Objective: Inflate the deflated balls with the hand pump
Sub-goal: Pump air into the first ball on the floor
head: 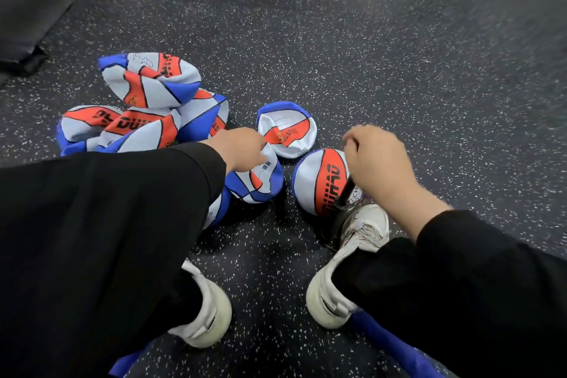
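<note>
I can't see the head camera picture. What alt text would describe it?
Seen from above, a person's right hand grips a black hand pump beside a round red, white and blue ball, while the left hand holds a deflated ball. More flat balls lie piled on the speckled dark floor.

Balls (319, 181) white-orange-blue panels; floor (368, 70) dark, white-speckled; sleeves (107, 209) black.

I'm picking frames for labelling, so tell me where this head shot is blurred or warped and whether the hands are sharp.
Head view: wide-angle bending curves the floor edges; top corners smear with motion blur; left hand and right hand slightly soft, the balls readable; lighting flat, no glare.
</note>
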Motion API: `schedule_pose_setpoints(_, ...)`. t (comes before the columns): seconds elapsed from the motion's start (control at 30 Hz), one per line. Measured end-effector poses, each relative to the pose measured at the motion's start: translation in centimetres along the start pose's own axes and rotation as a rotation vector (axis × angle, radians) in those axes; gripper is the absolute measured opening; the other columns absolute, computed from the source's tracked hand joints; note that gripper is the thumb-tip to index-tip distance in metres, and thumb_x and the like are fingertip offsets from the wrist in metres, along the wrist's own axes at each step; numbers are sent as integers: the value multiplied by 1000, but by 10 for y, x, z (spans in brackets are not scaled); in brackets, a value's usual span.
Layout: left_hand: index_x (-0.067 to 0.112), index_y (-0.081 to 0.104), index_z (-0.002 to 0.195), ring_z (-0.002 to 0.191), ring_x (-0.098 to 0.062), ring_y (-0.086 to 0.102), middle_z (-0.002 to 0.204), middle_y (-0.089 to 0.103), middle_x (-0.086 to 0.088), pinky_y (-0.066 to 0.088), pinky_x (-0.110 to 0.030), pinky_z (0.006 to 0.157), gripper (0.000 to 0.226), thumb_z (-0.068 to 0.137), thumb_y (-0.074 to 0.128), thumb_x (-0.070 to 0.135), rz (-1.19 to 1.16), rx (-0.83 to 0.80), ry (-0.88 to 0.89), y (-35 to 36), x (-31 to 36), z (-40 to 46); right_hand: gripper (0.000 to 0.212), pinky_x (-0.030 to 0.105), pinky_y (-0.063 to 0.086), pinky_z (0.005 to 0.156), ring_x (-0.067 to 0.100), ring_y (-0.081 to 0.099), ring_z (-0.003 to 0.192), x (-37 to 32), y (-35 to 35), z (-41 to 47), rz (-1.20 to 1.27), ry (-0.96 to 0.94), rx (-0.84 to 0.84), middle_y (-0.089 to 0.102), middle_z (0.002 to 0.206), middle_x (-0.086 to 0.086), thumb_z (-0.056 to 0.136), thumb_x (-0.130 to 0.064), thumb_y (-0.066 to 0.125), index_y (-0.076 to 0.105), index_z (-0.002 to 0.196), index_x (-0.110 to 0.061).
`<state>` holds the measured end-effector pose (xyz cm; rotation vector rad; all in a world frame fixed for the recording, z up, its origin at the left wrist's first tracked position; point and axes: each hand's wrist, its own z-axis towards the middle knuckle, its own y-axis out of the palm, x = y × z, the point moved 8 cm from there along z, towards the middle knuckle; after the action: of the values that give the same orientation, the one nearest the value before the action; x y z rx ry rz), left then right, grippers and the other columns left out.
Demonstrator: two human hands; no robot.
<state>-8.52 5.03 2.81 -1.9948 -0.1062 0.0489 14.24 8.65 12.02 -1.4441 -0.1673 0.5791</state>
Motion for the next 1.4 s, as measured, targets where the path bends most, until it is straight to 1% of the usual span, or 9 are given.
schedule_pose_setpoints(0.1, 19, 51, 101, 97, -26, 51, 120, 60, -7, 44, -43, 84, 23, 104, 46, 41, -19, 64, 15, -1, 5, 0, 25, 35, 50, 68, 33, 61, 79, 1, -9, 4, -52, 18, -140, 69, 84, 6, 95, -28, 46, 69, 89, -18)
schedule_pose_setpoints(0.3, 20, 58, 134, 116, -30, 59, 127, 64, -3, 44, -39, 93, 37, 104, 48, 39, -102, 144, 124, 8, 39, -2, 70, 34, 45, 62, 29, 58, 66, -10, 7, 5, 67, 134, -283, 60, 66, 8, 96, -68, 29, 56, 64, -12)
schedule_pose_setpoints(0.37, 19, 54, 139, 116, -30, 59, 130, 62, -1, 44, -38, 90, 41, 103, 54, 39, -134, 123, 175, 14, 55, 3, 53, 39, 48, 69, 31, 56, 73, -17, 15, 17, -46, 58, -326, 57, 74, 9, 100, -52, 31, 64, 100, -10)
schedule_pose_setpoints(0.43, 20, 47, 143, 120, -28, 58, 137, 58, -1, 50, -44, 93, 54, 97, 62, 43, -193, 126, 233, 24, 69, 11, 34, 43, 47, 70, 35, 50, 79, -18, 23, 20, -173, -25, -314, 40, 76, 6, 99, -21, 31, 44, 130, -14)
schedule_pose_setpoints(0.63, 28, 8, 162, 149, -26, 33, 167, 22, 0, 44, -58, 107, 117, 75, 82, 55, -201, 73, 264, 49, 92, 44, 23, 47, 49, 75, 38, 58, 97, 3, 61, -39, -178, 56, -203, 56, 107, 8, 99, -22, 34, 55, 108, -16)
schedule_pose_setpoints(0.77, 20, 24, 156, 130, -28, 53, 147, 50, -6, 44, -35, 95, 108, 72, 88, 37, -238, -41, 327, 44, 96, 58, 31, 44, 45, 73, 36, 56, 95, 15, 98, -66, -88, 143, -195, 58, 105, 6, 100, -28, 28, 58, 101, -17)
schedule_pose_setpoints(0.87, 22, 29, 154, 121, -30, 57, 139, 56, -6, 46, -38, 92, 97, 75, 84, 35, -206, -37, 352, 37, 95, 59, 46, 47, 49, 70, 36, 54, 91, 25, 117, -59, 2, 195, -251, 55, 99, 7, 93, -28, 11, 55, 96, -16)
schedule_pose_setpoints(1.1, 35, -1, 162, 153, -30, 20, 171, -4, -4, 45, -57, 106, 127, 71, 85, 55, 221, 81, 528, 28, 138, 63, 37, 42, 47, 67, 28, 53, 80, 13, 109, -83, 115, 158, -206, 54, 89, 4, 100, -45, 34, 54, 85, -17)
schedule_pose_setpoints(1.4, 33, 18, 159, 124, -36, 51, 152, 36, -5, 53, -51, 92, 120, 64, 78, 75, 2, 219, 301, 28, 121, 62, 42, 36, 41, 68, 21, 52, 78, 56, 103, -84, 234, 380, -185, 54, 87, -1, 101, -54, 42, 52, 75, -22)
